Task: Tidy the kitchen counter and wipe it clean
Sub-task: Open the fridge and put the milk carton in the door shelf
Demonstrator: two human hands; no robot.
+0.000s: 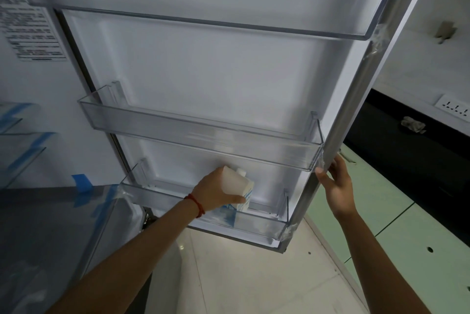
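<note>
The fridge door stands open in front of me, with clear plastic bins on its inner side. My left hand is shut on a white and blue carton, which is tilted and sits partly inside the lowest door bin. My right hand grips the door's outer edge beside the middle bin. On the dark counter at the right lies a crumpled grey cloth.
Glass shelves with blue tape show inside the fridge at the left. A wall socket sits above the counter. Pale green cabinet fronts run below it. A light tiled floor lies beneath the door.
</note>
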